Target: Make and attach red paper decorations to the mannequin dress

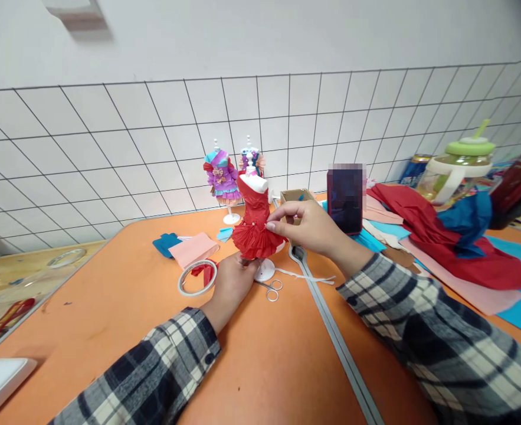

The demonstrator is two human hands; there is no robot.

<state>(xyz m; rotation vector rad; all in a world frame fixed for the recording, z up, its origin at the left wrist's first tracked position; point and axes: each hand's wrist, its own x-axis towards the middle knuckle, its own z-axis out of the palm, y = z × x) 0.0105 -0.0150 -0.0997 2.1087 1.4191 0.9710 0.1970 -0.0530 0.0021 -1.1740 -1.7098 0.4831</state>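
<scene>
Head view showed small scissors (274,289) on the orange table (118,330), near the left hand (234,283), which reached to the stand (265,271) under the red ruffled dress (255,212) — fingertips hidden, so its grip could not be told. The dress sat upright on a white miniature mannequin (258,184). The right hand (308,223) made a narrow pinch at its waist, near a pearl-like bead (254,224). Waist detailing seemed the step in hand — the next move probably called for a steady stand and light touch. Behind stood two more dressed mannequins (223,180).

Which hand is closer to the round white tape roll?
Left. The left hand is just beside the round white tape roll; the right hand is farther away, up at the red ruffled dress.
</scene>
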